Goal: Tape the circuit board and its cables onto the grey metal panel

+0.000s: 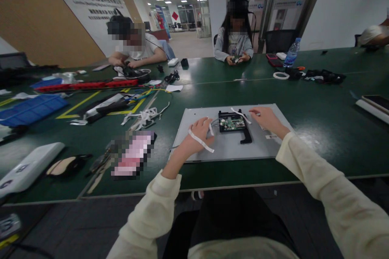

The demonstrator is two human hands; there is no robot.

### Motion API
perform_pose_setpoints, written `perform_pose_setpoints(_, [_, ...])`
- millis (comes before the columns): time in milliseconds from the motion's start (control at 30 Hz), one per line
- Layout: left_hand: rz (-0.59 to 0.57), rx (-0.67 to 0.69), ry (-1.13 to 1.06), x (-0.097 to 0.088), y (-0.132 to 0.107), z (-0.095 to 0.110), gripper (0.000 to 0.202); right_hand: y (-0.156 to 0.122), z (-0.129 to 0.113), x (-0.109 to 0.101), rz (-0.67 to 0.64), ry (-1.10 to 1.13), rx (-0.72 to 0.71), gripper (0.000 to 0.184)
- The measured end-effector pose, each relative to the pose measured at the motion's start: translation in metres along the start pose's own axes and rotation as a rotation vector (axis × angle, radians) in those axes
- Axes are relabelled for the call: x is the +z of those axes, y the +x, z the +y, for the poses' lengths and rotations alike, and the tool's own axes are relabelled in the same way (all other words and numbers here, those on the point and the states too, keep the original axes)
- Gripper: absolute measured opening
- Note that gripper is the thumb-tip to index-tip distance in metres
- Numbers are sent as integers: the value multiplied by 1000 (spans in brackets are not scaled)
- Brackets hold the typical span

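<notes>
A grey monitor back panel (227,147) lies flat on the green table in front of me. A green circuit board (232,123) sits on a black bracket (245,134) near its middle, with white flat ribbon cables across it. My left hand (199,133) rests on the panel left of the board, fingers curled, and a white ribbon strip (200,141) crosses its back. My right hand (266,117) lies on the panel right of the board, fingers stretched toward a ribbon cable (241,115).
Two other people sit at the table's far side handling small parts. Left of me lie a white casing (28,168), a blue tray (28,109), a red strip (88,85) and loose cables (142,115). A water bottle (291,53) stands far right.
</notes>
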State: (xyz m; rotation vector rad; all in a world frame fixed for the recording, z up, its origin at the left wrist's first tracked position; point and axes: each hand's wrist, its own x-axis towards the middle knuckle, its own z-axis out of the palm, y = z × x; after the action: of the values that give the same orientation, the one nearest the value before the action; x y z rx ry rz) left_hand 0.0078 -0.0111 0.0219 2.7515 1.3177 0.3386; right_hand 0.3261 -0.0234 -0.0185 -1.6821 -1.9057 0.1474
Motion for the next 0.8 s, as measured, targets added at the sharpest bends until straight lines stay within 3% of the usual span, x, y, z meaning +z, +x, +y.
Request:
perform_pose_setpoints(100, [70, 52, -18, -4, 20, 30, 49, 1, 5, 14, 107, 90, 14, 29])
perform_pose_setpoints(200, [86, 164, -103, 3, 53, 53, 38, 0, 8, 22, 122, 175, 3, 30])
perform_pose_setpoints(267, [55, 238, -162, 13, 77, 60, 35, -2, 8, 23, 107, 208, 11, 31])
perform_pose_setpoints(400, [53, 191, -161, 40, 110, 61, 32, -4, 3, 21, 59, 177, -14, 34])
perform_pose_setpoints(600, [128, 123, -160, 67, 117, 54, 33, -6, -3, 18, -4, 197, -5, 34])
perform_pose_setpoints(800, [147, 124, -178, 75, 118, 51, 35, -7, -2, 18, 13, 312, 55, 28])
